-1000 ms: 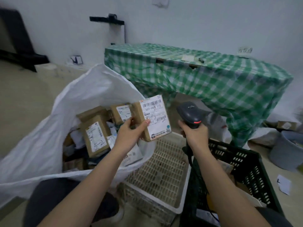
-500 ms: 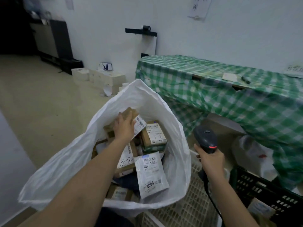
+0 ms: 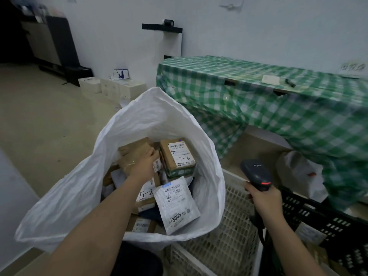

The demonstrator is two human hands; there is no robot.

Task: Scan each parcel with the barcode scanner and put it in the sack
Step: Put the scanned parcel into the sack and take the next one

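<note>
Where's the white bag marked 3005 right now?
The white bag lies inside the sack, near its front right edge, just right of the left hand and below the brown box marked 3-3.

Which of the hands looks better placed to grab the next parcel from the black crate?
Probably the left hand: it is only setting a brown cardboard parcel into the white woven sack, while the right hand grips the black barcode scanner.

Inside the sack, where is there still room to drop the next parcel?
The white woven sack is bare along its far wall, behind the brown cardboard box marked 3-3, and along its left wall. The middle is crowded: the left hand rests on brown boxes, beside the white mailer marked 3005. The right hand holds the black barcode scanner.
</note>
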